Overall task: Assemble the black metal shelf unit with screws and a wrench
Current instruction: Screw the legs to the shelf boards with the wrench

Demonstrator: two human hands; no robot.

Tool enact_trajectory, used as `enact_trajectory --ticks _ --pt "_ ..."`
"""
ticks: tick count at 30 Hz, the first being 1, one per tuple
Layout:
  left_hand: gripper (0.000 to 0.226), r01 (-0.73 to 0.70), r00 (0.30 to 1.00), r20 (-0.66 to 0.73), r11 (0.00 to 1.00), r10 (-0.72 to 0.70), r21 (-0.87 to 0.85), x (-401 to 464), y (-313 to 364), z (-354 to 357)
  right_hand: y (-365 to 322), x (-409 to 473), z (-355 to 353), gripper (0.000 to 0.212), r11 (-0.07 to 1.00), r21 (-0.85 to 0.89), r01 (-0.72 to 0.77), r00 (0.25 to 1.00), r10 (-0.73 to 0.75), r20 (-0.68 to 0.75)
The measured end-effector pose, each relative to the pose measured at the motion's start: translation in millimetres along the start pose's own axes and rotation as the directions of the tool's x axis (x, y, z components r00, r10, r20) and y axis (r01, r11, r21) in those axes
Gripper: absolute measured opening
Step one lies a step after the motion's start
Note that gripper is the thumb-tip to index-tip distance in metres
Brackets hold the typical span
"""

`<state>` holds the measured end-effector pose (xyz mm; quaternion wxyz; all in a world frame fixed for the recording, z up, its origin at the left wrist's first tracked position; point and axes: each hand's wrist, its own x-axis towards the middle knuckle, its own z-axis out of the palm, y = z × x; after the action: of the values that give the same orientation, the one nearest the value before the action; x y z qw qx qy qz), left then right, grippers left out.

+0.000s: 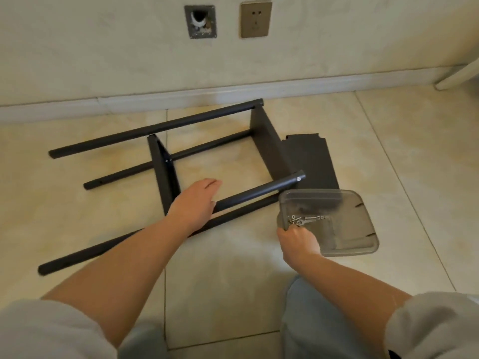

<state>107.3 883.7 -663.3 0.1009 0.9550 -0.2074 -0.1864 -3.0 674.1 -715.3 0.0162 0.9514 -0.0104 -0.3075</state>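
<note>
Shelf unit, partly assembled, lies on its side on the tiled floor near the wall, with 4 black tubular legs and 2 panels fitted between them. 1 loose black panel lies flat just beyond its right end. Person's left hand rests on the upper near leg, fingers relaxed and extended. Right hand reaches into a clear plastic tray on the floor, fingers curled down at the screws; whether it grips any cannot be determined. No wrench identifiable.
</note>
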Motion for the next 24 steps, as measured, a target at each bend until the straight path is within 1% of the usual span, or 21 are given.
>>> enact_trajectory --ticks 5,7,10,11,14,16,19,21,24 --pt "0.058 0.111 0.994 -0.011 0.994 -0.111 -0.016 -35.8 -32.6 6.7 -53.0 2.6 2.6 0.036 0.994 0.027 0.106 0.994 -0.106 0.013" --pt "0.062 0.136 0.991 0.006 0.990 -0.137 0.037 -48.7 -47.0 10.7 -70.4 5.4 3.4 0.033 0.991 0.062 0.118 0.992 -0.120 0.037" --pt "0.070 0.210 0.974 0.044 0.959 -0.222 0.191 -64.8 -73.5 13.5 -92.7 7.9 5.4 0.031 0.983 0.109 0.151 0.979 -0.164 0.120" --pt "0.073 0.241 0.964 0.058 0.946 -0.259 0.217 -69.5 -81.7 14.0 -99.5 8.3 6.7 0.032 0.978 0.113 0.174 0.968 -0.191 0.160" --pt "0.078 0.325 0.930 0.106 0.923 -0.351 0.204 -79.6 -98.6 16.7 -119.3 9.3 11.1 0.034 0.972 0.117 0.203 0.939 -0.227 0.259" --pt "0.074 0.334 0.922 0.128 0.917 -0.366 0.220 -82.3 -103.4 19.2 -132.2 10.6 12.5 0.034 0.970 0.110 0.218 0.933 -0.240 0.268" --pt "0.053 0.283 0.934 0.150 0.928 -0.324 0.241 -80.3 -110.9 22.7 -151.3 10.4 14.1 0.033 0.961 0.069 0.269 0.925 -0.278 0.258" --pt "0.043 0.262 0.944 0.143 0.939 -0.297 0.223 -78.2 -113.8 25.4 -162.8 8.8 17.9 0.033 0.943 0.044 0.330 0.905 -0.329 0.270" --pt "0.037 0.263 0.950 0.123 0.949 -0.286 0.171 -73.9 -115.0 29.9 -175.7 8.1 23.2 0.034 0.906 0.030 0.423 0.862 -0.413 0.293"
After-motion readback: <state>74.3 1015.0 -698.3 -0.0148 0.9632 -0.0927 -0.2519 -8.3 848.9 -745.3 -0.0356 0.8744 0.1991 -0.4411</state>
